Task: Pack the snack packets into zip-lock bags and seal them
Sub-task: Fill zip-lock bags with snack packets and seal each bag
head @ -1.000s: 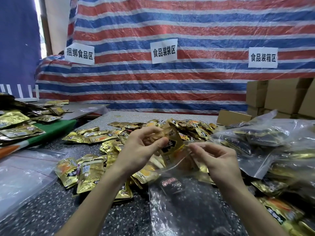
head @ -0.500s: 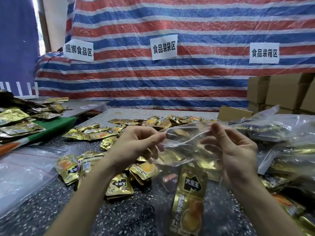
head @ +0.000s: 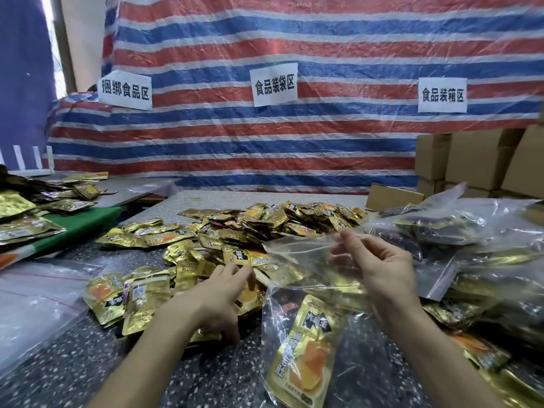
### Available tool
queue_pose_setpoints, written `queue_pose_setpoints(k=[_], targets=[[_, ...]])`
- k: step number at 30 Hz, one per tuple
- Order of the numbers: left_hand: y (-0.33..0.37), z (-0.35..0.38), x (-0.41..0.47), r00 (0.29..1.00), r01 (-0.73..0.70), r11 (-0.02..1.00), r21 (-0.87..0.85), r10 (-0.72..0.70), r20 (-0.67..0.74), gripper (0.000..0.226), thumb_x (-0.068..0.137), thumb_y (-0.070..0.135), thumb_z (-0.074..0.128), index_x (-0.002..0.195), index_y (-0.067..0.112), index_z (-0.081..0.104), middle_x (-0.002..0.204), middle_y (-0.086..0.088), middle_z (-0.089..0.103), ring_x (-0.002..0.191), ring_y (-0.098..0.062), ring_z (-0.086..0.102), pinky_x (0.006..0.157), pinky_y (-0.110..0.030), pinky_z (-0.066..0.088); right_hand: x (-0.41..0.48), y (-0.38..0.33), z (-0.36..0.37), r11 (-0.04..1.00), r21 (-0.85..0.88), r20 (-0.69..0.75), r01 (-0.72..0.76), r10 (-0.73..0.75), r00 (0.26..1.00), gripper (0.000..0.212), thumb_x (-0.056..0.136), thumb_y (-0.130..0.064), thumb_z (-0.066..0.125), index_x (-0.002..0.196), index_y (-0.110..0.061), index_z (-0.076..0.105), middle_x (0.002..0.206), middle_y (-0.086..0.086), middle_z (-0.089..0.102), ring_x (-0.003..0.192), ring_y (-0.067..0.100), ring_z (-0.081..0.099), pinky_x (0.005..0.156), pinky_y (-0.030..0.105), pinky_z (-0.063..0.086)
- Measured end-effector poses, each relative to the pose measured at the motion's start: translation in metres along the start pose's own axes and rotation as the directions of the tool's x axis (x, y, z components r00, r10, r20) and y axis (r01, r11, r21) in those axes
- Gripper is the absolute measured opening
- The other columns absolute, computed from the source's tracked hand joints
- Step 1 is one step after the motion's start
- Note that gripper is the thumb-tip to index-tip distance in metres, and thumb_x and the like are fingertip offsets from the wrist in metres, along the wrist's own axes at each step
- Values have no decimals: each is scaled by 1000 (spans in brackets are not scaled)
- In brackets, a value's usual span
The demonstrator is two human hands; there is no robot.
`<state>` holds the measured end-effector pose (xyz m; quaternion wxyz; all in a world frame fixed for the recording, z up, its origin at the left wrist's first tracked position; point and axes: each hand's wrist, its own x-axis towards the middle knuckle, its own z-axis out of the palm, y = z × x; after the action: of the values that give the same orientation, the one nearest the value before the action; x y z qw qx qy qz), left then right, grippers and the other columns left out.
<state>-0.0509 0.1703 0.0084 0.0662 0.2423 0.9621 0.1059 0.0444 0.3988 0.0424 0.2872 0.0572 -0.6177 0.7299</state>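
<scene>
Down at six o'clock the zip-lock bag [head: 275, 316] hangs with one gold packet [head: 306, 354] inside, and my right hand [head: 379, 272] pinches its open rim. At ten o'clock my left hand [head: 217, 293] rests, fingers loosely spread, on the snack packets [head: 265, 219]. Filled bags [head: 459, 228] sit at two o'clock, with cardboard boxes [head: 477, 157] beyond.

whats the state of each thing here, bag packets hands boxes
clear plastic zip-lock bag: mouth open, unsealed, held up
gold foil snack packet: inside that bag, near the bottom
loose gold foil snack packets: heaped, unpacked
left hand: open, fingers on the heap
right hand: pinching the bag's rim
filled clear bags: stuffed with packets, seal unclear
brown cardboard boxes: stacked, closed
</scene>
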Motion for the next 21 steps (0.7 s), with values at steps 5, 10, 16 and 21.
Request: queue_pose_setpoints(k=[5,10,16,21], targets=[[-8,-7,-1,968,-156,962,-223,104,-229,29,89,35,70,114,43,58,120,18,56,109,-5,54,98,-39,49,2,2,-1,1000,2,-8,-24,24,1000,21,75,-32,71,73,-13,80,75,13,75,62,20,72,55,21,55],[-9,-19,-1,743,-303,845,-440,-79,-664,11,98,20,56,93,29,59,91,3,65,85,-15,64,66,-26,54,5,4,-4,1000,-17,-3,-12,12,1000,26,72,-33,74,66,-8,77,70,13,74,56,16,67,51,19,52],[0,-32,-10,528,-696,351,-626,-341,-778,20,95,43,46,93,29,61,92,0,68,86,-13,64,77,-36,54,5,10,-3,997,-52,-22,50,-51,998,27,66,-29,79,67,-4,70,66,12,68,61,19,60,61,27,54],[10,-36,-17,518,-795,272,-543,-163,-840,16,92,45,51,97,42,66,96,8,72,96,-13,66,88,-30,53,5,10,-2,996,-34,-23,80,-81,996,37,63,-28,81,71,5,65,65,11,66,57,13,59,57,21,52]])
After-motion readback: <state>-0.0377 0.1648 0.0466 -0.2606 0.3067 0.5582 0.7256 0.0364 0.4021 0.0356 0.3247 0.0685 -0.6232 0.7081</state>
